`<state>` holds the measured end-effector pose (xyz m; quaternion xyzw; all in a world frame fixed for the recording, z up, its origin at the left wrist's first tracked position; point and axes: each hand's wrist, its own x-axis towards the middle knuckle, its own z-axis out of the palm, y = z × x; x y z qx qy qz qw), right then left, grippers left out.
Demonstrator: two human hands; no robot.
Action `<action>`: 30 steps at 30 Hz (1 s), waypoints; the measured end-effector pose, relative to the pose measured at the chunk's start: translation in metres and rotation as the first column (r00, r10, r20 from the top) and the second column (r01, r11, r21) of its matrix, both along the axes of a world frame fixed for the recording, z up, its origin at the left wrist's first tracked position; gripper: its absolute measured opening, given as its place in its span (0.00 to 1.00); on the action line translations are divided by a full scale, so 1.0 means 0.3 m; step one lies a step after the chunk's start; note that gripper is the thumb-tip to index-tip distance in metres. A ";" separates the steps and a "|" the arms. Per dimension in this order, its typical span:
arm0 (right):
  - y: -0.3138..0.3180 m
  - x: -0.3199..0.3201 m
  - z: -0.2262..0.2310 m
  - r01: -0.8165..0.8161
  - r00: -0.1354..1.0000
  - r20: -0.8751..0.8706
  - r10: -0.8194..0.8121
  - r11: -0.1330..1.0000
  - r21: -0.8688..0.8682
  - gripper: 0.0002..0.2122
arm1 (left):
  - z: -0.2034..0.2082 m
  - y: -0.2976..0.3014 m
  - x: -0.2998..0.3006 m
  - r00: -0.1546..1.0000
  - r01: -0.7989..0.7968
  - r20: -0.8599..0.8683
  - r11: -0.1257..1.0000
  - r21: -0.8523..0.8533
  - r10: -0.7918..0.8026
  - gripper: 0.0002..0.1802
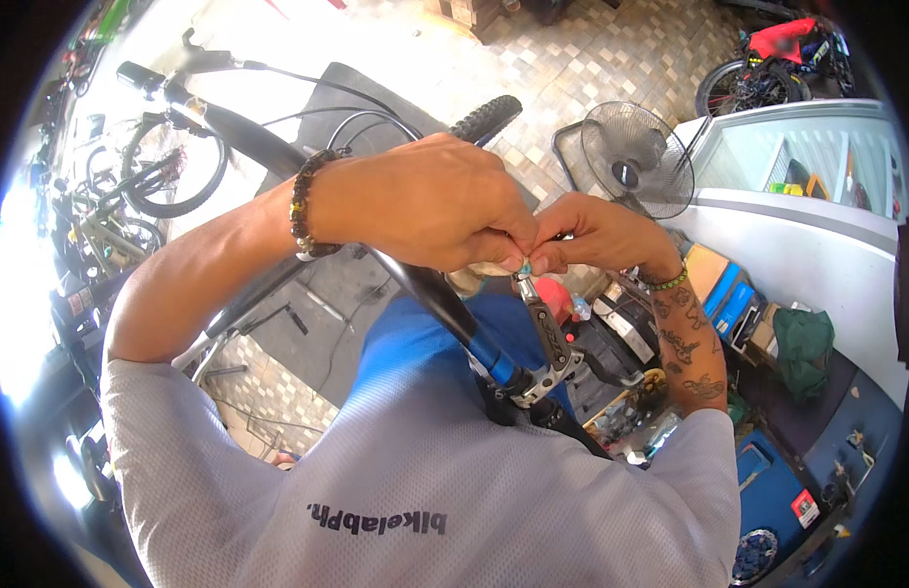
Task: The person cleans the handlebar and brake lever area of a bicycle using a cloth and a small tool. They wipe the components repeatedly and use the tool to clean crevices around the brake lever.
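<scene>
In front of my chest, my two hands meet at the fingertips. My left hand [430, 201], with a beaded bracelet at its wrist, pinches a small teal-green piece [525, 267] too small to name. Thumb and finger of my right hand [596, 235] close on the same spot from the other side. That piece sits at the silver upper end of a dark bar-shaped part [547, 328], joined lower down to a silver clamp-like fitting [552, 375]. Beside it runs a black bicycle tube [430, 299] with a blue band. Something pale, partly hidden, shows under my left hand.
A bicycle handlebar [248, 142] with cables reaches out at the upper left, above a dark mat [327, 323]. A floor fan [638, 160] stands beyond my right hand. Boxes and tools crowd the right side, near a white glass-topped case [787, 211]. More bicycles line the left.
</scene>
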<state>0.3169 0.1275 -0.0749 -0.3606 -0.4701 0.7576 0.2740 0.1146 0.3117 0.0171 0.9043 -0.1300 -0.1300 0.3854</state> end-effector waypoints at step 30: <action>0.053 -0.010 0.334 -0.241 0.723 0.687 0.075 0.959 0.148 0.17 | -0.054 -0.026 -0.024 0.978 -0.080 0.187 0.995 -0.059 0.090 0.11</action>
